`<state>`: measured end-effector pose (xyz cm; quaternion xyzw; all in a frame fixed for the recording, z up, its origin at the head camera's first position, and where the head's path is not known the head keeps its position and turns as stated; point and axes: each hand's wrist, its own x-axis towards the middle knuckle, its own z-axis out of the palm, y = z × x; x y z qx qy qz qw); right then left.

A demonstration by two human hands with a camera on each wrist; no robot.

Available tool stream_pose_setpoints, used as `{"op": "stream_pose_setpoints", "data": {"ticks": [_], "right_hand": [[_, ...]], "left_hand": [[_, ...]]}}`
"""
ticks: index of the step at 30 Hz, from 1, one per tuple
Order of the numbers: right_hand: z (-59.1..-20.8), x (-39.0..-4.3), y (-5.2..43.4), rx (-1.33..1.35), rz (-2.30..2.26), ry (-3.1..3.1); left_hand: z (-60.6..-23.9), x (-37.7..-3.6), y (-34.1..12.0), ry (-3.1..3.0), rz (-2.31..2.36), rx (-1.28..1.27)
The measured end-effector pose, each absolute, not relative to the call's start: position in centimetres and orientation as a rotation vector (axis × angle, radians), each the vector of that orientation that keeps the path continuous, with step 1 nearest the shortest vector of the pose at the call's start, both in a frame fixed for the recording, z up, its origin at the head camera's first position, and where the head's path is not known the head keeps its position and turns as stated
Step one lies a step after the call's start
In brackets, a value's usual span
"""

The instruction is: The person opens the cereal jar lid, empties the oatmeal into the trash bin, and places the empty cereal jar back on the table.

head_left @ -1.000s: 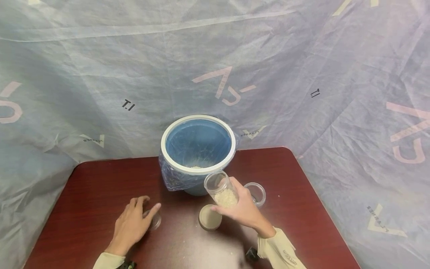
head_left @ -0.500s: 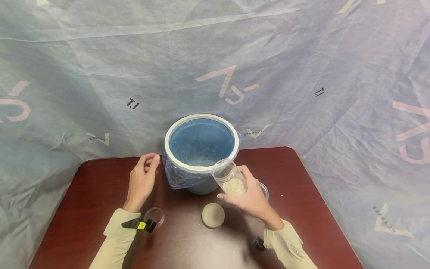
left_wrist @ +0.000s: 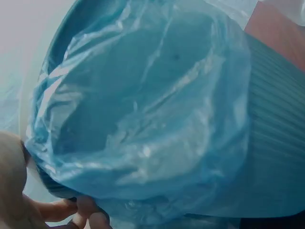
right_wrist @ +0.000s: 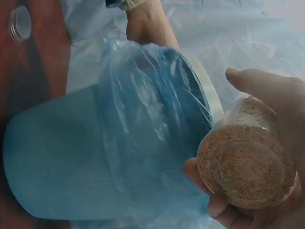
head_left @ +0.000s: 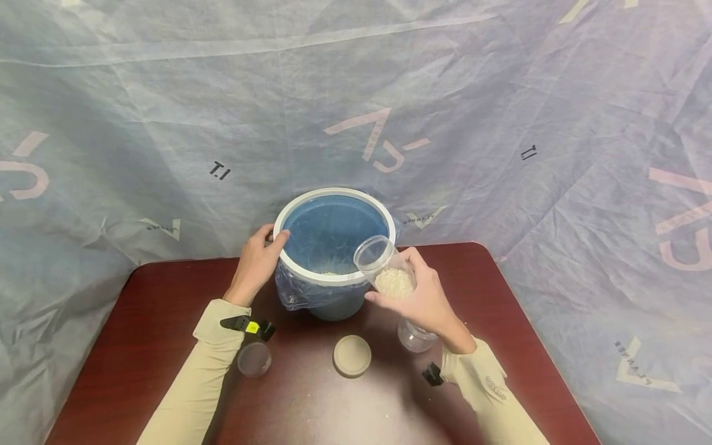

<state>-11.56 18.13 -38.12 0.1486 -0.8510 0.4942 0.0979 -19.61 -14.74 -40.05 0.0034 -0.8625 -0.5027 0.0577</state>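
A blue bin (head_left: 338, 304) with a white rim and a clear plastic liner (left_wrist: 157, 109) stands at the back of the table. My left hand (head_left: 257, 262) grips the rim on its left side, thumb over the edge and fingers outside. In my right hand (head_left: 425, 296) is a clear plastic jar (right_wrist: 248, 167) partly filled with pale flakes or grains. The jar tilts with its open mouth toward the bin and overlaps the near right rim in the head view. Some pale bits show at the bottom of the bin.
On the dark red table (head_left: 167, 321) lie a small clear round lid (head_left: 254, 360) at left and a beige round lid or shallow tub (head_left: 352, 356) in front of the bin. A second clear jar (head_left: 416, 337) stands below my right hand. Fabric walls (head_left: 222, 111) rise around the table.
My left hand has left the small clear lid, moved up and taken hold of the bin's rim. My right hand has raised the jar to the rim's near right side.
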Motion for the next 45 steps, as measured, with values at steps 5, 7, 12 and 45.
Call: {"op": "stream_pose_setpoints", "data": {"ticks": [5,7,12,45], "right_hand": [[-36.9,-12.7,18.4,0.433,1.407,-2.483],[-36.5,-13.1,18.6,0.422,1.376,-2.466],[-35.5,-14.5,19.0,0.415,1.245,-2.421],[-31.7,-21.7,18.9,0.827,0.652,-2.613]], "left_hand": [[-39.7,-19.6,-14.7,-2.637,-1.523,-0.049],[-39.7,-19.6,-14.7,-2.641,-1.521,-0.059],[-39.7,-19.5,-14.7,-2.659,-1.524,-0.045],[-39.4,-19.2,-14.5,-2.679,-1.493,-0.01]]}}
